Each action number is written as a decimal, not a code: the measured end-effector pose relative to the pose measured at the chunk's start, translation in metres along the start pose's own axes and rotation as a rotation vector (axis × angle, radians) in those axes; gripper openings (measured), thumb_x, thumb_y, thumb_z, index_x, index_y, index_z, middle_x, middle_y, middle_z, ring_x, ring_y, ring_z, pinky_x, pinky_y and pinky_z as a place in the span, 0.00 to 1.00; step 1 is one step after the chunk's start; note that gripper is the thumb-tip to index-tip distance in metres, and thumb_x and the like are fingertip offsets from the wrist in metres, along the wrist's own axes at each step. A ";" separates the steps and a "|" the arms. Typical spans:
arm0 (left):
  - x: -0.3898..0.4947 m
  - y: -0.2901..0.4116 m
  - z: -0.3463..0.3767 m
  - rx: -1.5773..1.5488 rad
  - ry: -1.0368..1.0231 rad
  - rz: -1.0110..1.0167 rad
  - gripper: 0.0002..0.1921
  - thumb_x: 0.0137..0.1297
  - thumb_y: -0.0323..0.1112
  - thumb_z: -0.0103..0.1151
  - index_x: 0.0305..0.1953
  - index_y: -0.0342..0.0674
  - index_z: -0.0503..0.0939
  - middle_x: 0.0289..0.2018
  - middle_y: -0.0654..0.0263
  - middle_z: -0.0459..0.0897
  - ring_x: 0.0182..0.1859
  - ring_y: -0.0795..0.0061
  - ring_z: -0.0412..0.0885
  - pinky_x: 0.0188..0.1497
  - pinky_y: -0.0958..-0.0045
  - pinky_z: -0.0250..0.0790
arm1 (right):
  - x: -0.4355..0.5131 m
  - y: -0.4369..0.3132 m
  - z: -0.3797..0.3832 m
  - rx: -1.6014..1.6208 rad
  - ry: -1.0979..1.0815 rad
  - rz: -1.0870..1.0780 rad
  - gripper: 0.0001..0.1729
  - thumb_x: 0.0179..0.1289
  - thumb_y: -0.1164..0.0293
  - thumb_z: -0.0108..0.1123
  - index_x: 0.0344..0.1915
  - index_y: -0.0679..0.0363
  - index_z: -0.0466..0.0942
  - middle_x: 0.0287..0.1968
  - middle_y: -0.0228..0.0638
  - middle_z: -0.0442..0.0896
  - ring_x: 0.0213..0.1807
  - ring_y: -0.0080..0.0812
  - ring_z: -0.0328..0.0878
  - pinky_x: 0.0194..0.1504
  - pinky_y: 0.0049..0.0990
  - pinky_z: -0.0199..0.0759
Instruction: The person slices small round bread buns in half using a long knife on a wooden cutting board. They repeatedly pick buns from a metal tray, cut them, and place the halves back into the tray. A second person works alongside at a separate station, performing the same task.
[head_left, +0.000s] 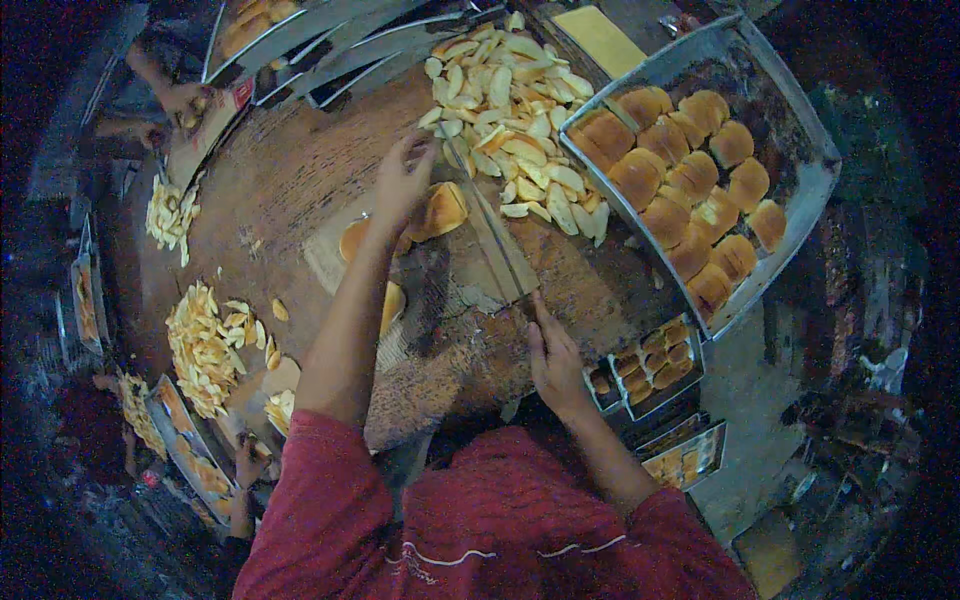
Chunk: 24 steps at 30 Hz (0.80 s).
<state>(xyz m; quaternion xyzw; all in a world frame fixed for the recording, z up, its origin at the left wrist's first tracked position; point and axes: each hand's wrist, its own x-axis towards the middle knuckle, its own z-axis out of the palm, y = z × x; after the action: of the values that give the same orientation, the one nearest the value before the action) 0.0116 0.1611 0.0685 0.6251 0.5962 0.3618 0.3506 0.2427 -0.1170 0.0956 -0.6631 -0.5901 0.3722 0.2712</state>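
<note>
My right hand (556, 358) grips the handle of a long knife (491, 214), its blade slanting up and left across the wooden table. My left hand (407, 171) is beside the blade's far end, fingers bent; whether they hold anything is unclear. Just right of my left wrist lies a bread roll (444, 210), and my forearm partly covers more bread (352, 238) on a flat board (322, 255). Another bread piece (391, 306) shows from behind that forearm. Beyond the blade spreads a large heap of bread slices (517, 120).
At right, a metal tray (814, 187) holds several rolls (694, 176). Smaller trays of bread (652, 367) sit below it. A slice pile (202, 352) lies at left. Other people's hands (184, 105) (251, 461) work at the table's left side.
</note>
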 end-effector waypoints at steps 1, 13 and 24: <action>-0.016 -0.005 -0.004 0.067 -0.020 -0.039 0.27 0.67 0.41 0.66 0.62 0.31 0.77 0.54 0.51 0.84 0.57 0.55 0.83 0.61 0.61 0.74 | 0.002 -0.001 0.003 0.022 -0.010 0.008 0.28 0.82 0.66 0.50 0.77 0.56 0.64 0.60 0.52 0.83 0.60 0.50 0.82 0.61 0.37 0.74; -0.070 -0.020 0.005 0.392 -0.213 0.133 0.38 0.57 0.48 0.76 0.66 0.35 0.76 0.64 0.50 0.77 0.66 0.47 0.75 0.70 0.55 0.67 | -0.011 0.019 0.016 -0.095 -0.092 0.037 0.28 0.82 0.65 0.49 0.77 0.50 0.64 0.55 0.50 0.81 0.55 0.53 0.81 0.57 0.42 0.75; -0.075 -0.029 0.010 0.408 -0.180 0.183 0.35 0.59 0.44 0.74 0.65 0.34 0.76 0.65 0.48 0.77 0.66 0.46 0.75 0.69 0.54 0.68 | -0.017 0.024 0.014 -0.203 -0.043 -0.081 0.30 0.82 0.63 0.49 0.79 0.48 0.61 0.51 0.51 0.81 0.48 0.58 0.81 0.49 0.46 0.78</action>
<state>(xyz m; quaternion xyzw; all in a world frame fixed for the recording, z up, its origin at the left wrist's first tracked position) 0.0042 0.0875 0.0357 0.7642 0.5641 0.2068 0.2345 0.2450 -0.1384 0.0709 -0.6544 -0.6568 0.3136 0.2049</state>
